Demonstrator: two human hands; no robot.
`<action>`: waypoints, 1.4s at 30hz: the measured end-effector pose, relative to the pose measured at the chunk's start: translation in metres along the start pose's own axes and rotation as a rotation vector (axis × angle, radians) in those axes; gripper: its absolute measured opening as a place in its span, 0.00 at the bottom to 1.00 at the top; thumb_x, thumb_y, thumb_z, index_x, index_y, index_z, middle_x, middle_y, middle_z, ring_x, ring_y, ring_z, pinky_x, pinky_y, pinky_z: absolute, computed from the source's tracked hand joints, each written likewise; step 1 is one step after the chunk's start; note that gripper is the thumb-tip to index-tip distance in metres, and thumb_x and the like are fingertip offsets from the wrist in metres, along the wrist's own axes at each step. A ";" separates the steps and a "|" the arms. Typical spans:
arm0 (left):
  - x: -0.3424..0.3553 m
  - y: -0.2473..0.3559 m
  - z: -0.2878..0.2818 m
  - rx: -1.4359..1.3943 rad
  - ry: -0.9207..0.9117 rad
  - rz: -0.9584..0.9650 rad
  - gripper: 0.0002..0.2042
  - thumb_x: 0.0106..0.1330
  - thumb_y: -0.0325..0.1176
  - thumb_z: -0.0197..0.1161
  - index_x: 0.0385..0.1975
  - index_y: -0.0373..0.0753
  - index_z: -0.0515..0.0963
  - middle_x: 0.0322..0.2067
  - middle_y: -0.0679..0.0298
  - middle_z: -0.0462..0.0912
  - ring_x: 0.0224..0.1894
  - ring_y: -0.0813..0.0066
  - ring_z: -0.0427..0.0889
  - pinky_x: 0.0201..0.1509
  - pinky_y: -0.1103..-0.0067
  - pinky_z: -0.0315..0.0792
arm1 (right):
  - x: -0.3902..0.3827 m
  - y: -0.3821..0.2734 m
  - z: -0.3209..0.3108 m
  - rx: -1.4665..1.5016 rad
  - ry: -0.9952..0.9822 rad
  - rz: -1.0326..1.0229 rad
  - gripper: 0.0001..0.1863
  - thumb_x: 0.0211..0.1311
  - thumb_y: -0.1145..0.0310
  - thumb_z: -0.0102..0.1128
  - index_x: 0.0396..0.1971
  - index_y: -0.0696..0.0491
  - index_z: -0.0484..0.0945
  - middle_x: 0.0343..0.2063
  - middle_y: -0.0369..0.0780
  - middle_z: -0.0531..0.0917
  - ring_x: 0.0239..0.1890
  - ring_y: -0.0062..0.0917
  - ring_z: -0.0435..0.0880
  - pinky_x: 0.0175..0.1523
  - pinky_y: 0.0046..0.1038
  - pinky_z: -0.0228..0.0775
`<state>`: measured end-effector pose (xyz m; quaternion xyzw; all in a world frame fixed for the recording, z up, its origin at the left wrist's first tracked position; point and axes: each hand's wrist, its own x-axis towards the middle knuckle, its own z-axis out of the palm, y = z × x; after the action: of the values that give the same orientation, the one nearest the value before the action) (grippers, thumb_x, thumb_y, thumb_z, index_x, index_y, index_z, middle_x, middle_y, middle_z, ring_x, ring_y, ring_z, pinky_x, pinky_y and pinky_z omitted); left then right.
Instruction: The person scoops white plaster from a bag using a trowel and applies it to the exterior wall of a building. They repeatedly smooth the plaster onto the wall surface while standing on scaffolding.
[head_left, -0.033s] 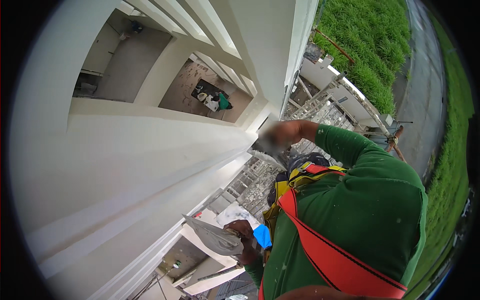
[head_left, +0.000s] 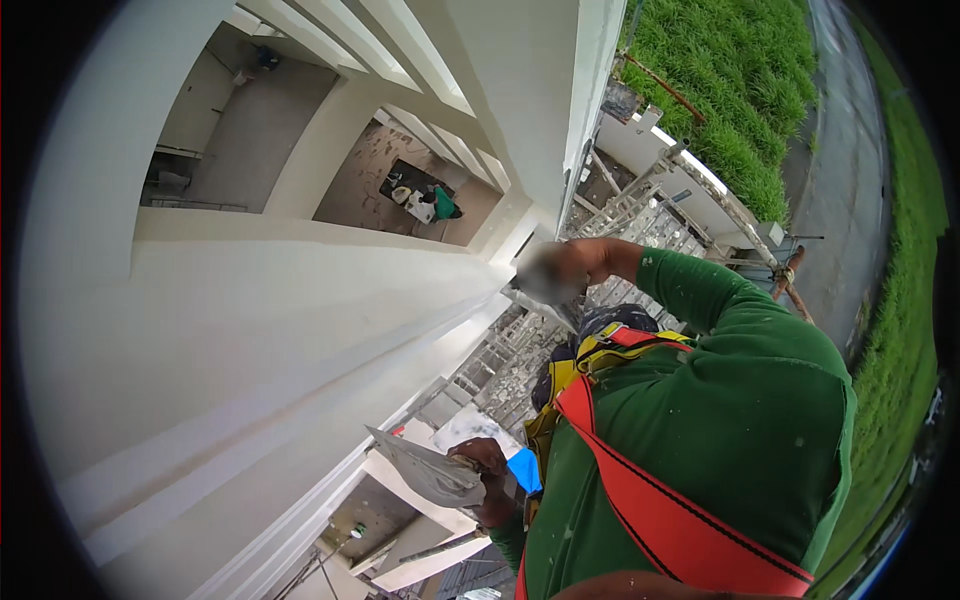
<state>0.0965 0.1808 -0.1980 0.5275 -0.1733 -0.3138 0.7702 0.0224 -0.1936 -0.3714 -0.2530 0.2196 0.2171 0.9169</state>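
My left hand (head_left: 482, 462) is closed on one end of a flat grey plastering plate (head_left: 425, 470), thin and smeared with white, its pointed corner toward the wall. Up at the corner of the cream wall (head_left: 300, 300), my right hand (head_left: 570, 268) is held close to the surface. Its fingers are blurred, so I cannot tell what they hold. Just below that hand is a pale, blade-like edge (head_left: 548, 314), only partly visible. A blue flap (head_left: 524, 470) hangs beside my left wrist, near the yellow and red harness (head_left: 590, 365) over my green top.
Far below lies a paved, debris-strewn ground (head_left: 510, 365). Scaffold poles (head_left: 715, 190) stand to the right, with grass (head_left: 730, 90) and a road (head_left: 845, 200) beyond. Through a wall opening, a person in green (head_left: 442, 203) is on a lower floor. A ledge (head_left: 440, 375) runs along the wall.
The view has shifted very slightly. Both hands stay in nearly the same places, the left one still on the plastering plate.
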 end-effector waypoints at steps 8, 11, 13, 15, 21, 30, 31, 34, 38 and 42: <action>0.043 -0.013 0.016 -0.036 -0.217 -0.123 0.26 0.72 0.55 0.48 0.21 0.37 0.69 0.14 0.64 0.66 0.12 0.75 0.63 0.15 0.80 0.59 | -0.065 0.024 -0.053 0.258 0.409 -0.432 0.07 0.53 0.74 0.58 0.33 0.57 0.79 0.33 0.41 0.85 0.35 0.29 0.85 0.51 0.33 0.77; 0.056 -0.020 0.008 -0.017 -0.274 -0.194 0.25 0.72 0.54 0.50 0.22 0.37 0.69 0.14 0.64 0.65 0.12 0.76 0.63 0.15 0.80 0.59 | -0.078 0.042 -0.051 0.470 0.421 -0.473 0.07 0.54 0.72 0.56 0.32 0.56 0.79 0.32 0.43 0.86 0.36 0.31 0.85 0.52 0.33 0.77; 0.064 -0.026 0.002 -0.013 -0.303 -0.278 0.24 0.72 0.53 0.51 0.23 0.37 0.69 0.14 0.65 0.64 0.13 0.77 0.63 0.15 0.80 0.58 | -0.103 0.046 -0.024 0.507 0.489 -0.506 0.07 0.55 0.71 0.56 0.33 0.56 0.79 0.32 0.43 0.86 0.35 0.32 0.85 0.50 0.33 0.77; 0.067 -0.030 0.001 0.039 -0.300 -0.354 0.24 0.72 0.53 0.52 0.23 0.37 0.68 0.14 0.66 0.63 0.13 0.77 0.63 0.14 0.81 0.58 | -0.119 0.067 -0.027 0.518 0.555 -0.530 0.08 0.55 0.70 0.56 0.33 0.56 0.78 0.31 0.42 0.86 0.32 0.33 0.85 0.48 0.34 0.78; 0.077 -0.050 0.004 -0.015 -0.333 -0.450 0.25 0.63 0.45 0.63 0.52 0.33 0.66 0.18 0.62 0.70 0.14 0.75 0.68 0.14 0.81 0.60 | -0.150 0.109 -0.024 0.611 0.710 -0.605 0.06 0.54 0.70 0.57 0.32 0.54 0.77 0.29 0.41 0.83 0.33 0.34 0.84 0.48 0.38 0.77; 0.089 -0.055 0.026 -0.011 -0.340 -0.382 0.21 0.67 0.47 0.57 0.25 0.32 0.71 0.15 0.62 0.68 0.14 0.75 0.67 0.15 0.79 0.59 | -0.158 0.018 -0.012 0.630 0.822 -0.855 0.05 0.55 0.70 0.57 0.30 0.53 0.73 0.28 0.38 0.78 0.31 0.33 0.79 0.45 0.39 0.77; 0.090 -0.050 0.034 0.039 -0.273 -0.374 0.21 0.66 0.47 0.58 0.25 0.32 0.71 0.15 0.61 0.69 0.14 0.74 0.68 0.15 0.79 0.59 | -0.158 0.002 -0.016 0.627 0.791 -0.890 0.05 0.55 0.70 0.57 0.30 0.53 0.73 0.28 0.38 0.78 0.31 0.33 0.79 0.45 0.39 0.76; 0.110 -0.060 0.028 0.051 -0.307 -0.376 0.15 0.69 0.40 0.56 0.31 0.30 0.74 0.19 0.58 0.75 0.17 0.71 0.73 0.20 0.77 0.67 | -0.171 -0.066 -0.015 0.569 0.755 -1.027 0.04 0.56 0.73 0.56 0.31 0.53 0.72 0.29 0.38 0.77 0.32 0.31 0.80 0.44 0.38 0.77; 0.111 -0.064 0.062 0.009 -0.209 -0.286 0.20 0.68 0.47 0.57 0.24 0.33 0.72 0.15 0.59 0.71 0.16 0.69 0.70 0.18 0.76 0.65 | -0.206 -0.157 0.036 0.425 0.522 -1.236 0.06 0.56 0.78 0.55 0.32 0.51 0.72 0.30 0.38 0.77 0.34 0.30 0.81 0.43 0.37 0.79; 0.119 -0.076 0.093 -0.055 -0.186 -0.231 0.21 0.68 0.49 0.57 0.23 0.36 0.72 0.15 0.62 0.71 0.14 0.72 0.70 0.17 0.78 0.64 | -0.235 -0.220 0.054 0.341 0.446 -1.269 0.05 0.56 0.75 0.56 0.32 0.52 0.73 0.30 0.39 0.78 0.33 0.32 0.82 0.44 0.40 0.80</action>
<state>0.1068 0.0171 -0.2401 0.4912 -0.1732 -0.4523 0.7240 -0.0400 -0.4022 -0.1284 -0.2233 0.2436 -0.4557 0.8265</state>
